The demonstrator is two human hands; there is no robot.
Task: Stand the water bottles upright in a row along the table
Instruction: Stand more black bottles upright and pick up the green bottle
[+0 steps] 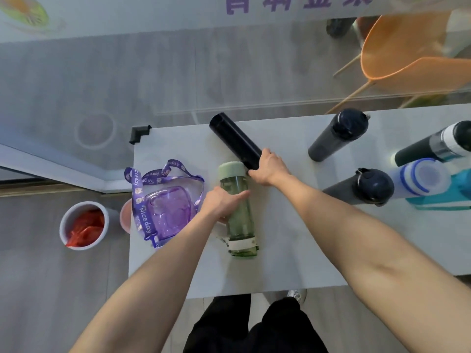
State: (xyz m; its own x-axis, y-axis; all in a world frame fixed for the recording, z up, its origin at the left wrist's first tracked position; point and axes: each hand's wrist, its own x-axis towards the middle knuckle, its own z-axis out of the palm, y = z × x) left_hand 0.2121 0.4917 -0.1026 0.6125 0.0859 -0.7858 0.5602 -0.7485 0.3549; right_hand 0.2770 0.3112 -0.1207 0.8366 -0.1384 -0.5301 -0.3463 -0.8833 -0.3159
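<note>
On the table [293, 238], left-hand fingers [239, 196] wrap the green bottle [239, 225]; right-hand fingers [257, 171] grip the black bottle [234, 140].

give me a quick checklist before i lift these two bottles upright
1. Left hand on the clear green bottle with the pale green cap: ok, fingers wrap its middle.
2. Right hand on the plain black cylindrical flask: ok, it grips the near end.
3. Both bottles lying flat: ok, neither is standing yet.
4. Caps shut: cannot tell.
5. Standing room on the pale grey table: ok, bare surface in front of both.
6. Purple strap of the clear purple pouch clear of the green bottle: ok, though it lies close to the left.
</note>
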